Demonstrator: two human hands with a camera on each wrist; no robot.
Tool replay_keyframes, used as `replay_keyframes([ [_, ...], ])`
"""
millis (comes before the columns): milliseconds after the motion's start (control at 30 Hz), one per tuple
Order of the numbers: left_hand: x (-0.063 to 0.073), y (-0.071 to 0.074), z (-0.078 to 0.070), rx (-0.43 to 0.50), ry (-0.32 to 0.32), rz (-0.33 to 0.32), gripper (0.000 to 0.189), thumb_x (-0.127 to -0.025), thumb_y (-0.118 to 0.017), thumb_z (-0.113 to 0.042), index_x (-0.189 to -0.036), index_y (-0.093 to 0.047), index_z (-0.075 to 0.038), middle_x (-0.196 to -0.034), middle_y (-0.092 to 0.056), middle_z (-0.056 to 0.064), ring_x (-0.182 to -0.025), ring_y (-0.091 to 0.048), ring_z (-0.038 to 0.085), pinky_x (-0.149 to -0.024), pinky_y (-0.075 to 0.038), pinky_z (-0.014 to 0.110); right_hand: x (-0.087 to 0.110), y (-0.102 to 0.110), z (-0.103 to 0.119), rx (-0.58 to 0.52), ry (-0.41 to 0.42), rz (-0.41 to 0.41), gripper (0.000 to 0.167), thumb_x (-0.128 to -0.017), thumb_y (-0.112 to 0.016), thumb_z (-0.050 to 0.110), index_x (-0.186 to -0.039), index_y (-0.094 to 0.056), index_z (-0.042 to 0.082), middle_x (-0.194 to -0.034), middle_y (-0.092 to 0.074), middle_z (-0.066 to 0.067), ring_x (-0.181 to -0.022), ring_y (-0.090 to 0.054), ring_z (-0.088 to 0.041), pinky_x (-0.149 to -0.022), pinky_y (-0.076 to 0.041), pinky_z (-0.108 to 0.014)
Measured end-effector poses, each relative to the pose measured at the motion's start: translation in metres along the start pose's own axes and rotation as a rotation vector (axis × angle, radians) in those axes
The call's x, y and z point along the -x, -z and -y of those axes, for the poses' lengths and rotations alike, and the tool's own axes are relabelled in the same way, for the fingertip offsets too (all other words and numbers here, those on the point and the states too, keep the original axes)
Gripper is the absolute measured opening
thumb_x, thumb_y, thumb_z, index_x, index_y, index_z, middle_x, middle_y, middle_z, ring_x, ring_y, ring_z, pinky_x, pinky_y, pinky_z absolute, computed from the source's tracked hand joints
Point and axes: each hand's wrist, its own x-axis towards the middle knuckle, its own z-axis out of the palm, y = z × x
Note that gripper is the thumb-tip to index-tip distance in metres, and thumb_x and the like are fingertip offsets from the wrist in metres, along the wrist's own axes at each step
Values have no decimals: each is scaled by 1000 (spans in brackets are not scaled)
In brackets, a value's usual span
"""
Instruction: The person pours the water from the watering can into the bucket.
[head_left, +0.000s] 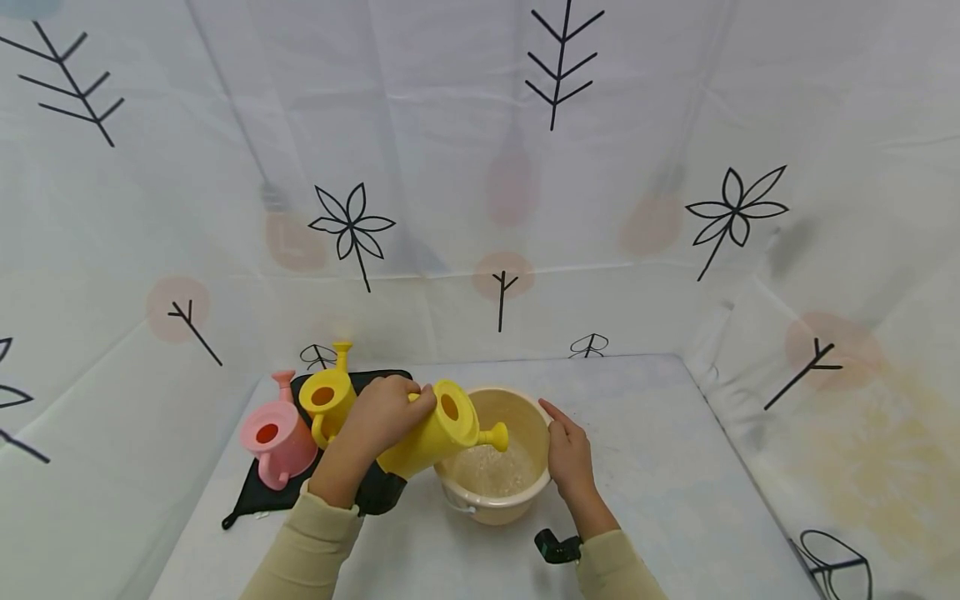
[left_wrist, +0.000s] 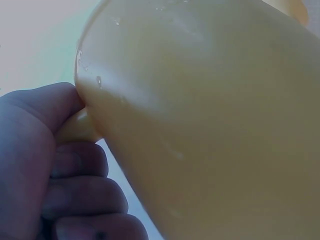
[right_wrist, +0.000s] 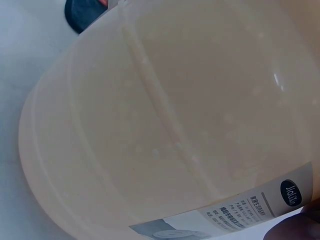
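Observation:
My left hand (head_left: 386,414) grips the handle of a yellow watering can (head_left: 427,440), tipped so its spout rose hangs over the bucket. In the left wrist view, curled fingers (left_wrist: 90,195) hold the handle, and droplets dot the can's wet wall (left_wrist: 200,125). The cream bucket (head_left: 498,510) stands upright on the table, with rippling, bubbly water (head_left: 491,473) inside. On its right side, my right hand (head_left: 572,458) holds the rim, index finger lying along it. The right wrist view is filled by the bucket's wall (right_wrist: 140,125) and its printed label (right_wrist: 230,215).
A pink watering can (head_left: 288,446) and a second yellow watering can (head_left: 326,398) stand on a black mat (head_left: 262,496) at the left. The white table (head_left: 660,483) extends to the right of the bucket. A patterned cloth (head_left: 450,167) hangs behind and at both sides.

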Motion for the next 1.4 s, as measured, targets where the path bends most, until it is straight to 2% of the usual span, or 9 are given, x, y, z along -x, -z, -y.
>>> replay_keyframes([
  [133,-1,0,-1,-8,-7,-1,44,-93,-48,-40,-59,-56,-12,-61,-47,2,-59,-48,17,-57,-37,28,0,0,0,19,4,-6,48,-98,-27,21,-136,-56,25,-141,-55,-8,-103,-57,-22,-74,-46,-25],
  [300,0,0,-2,-11,-6,2,43,-93,-48,-40,-60,-56,-13,-61,-47,2,-59,-49,17,-57,-37,28,0,0,0,11,5,-10,48,-98,-28,20,-136,-56,25,-139,-56,-8,-96,-58,-24,-65,-46,-25],
  [467,0,-1,-1,-12,-4,4,44,-93,-48,-40,-60,-56,-12,-60,-46,2,-59,-49,17,-57,-36,28,0,0,0,9,1,-8,48,-98,-27,21,-136,-56,25,-140,-55,-7,-99,-57,-23,-70,-46,-25],
  [633,0,-1,-1,-11,-6,4,43,-93,-48,-40,-61,-56,-12,-60,-47,2,-59,-49,17,-57,-37,28,0,0,-1,-4,-11,0,48,-98,-27,22,-136,-56,26,-140,-54,-7,-97,-58,-24,-65,-47,-25],
  [833,-1,-1,-2,-8,-7,5,44,-93,-48,-40,-60,-56,-12,-60,-46,2,-59,-48,17,-57,-36,28,1,0,0,3,-11,4,48,-98,-27,22,-135,-56,26,-141,-54,-5,-106,-58,-21,-75,-48,-23],
  [933,-1,-1,-2,-9,-15,1,44,-93,-47,-40,-59,-55,-12,-58,-44,1,-57,-48,17,-56,-36,27,1,0,1,0,-6,4,48,-98,-27,21,-136,-56,25,-141,-54,-7,-105,-58,-22,-75,-49,-25],
  [1167,0,0,-4,-9,-11,13,44,-93,-47,-39,-60,-57,-12,-56,-45,1,-56,-49,17,-56,-37,27,1,0,2,0,-11,1,48,-98,-27,22,-136,-56,25,-142,-54,-5,-120,-56,-20,-94,-50,-39],
  [1400,0,0,-6,-13,-12,8,43,-93,-47,-39,-60,-56,-12,-55,-45,1,-56,-49,17,-55,-37,27,1,0,1,7,-11,7,48,-98,-26,23,-137,-55,25,-143,-53,-5,-121,-55,-21,-93,-49,-39],
])
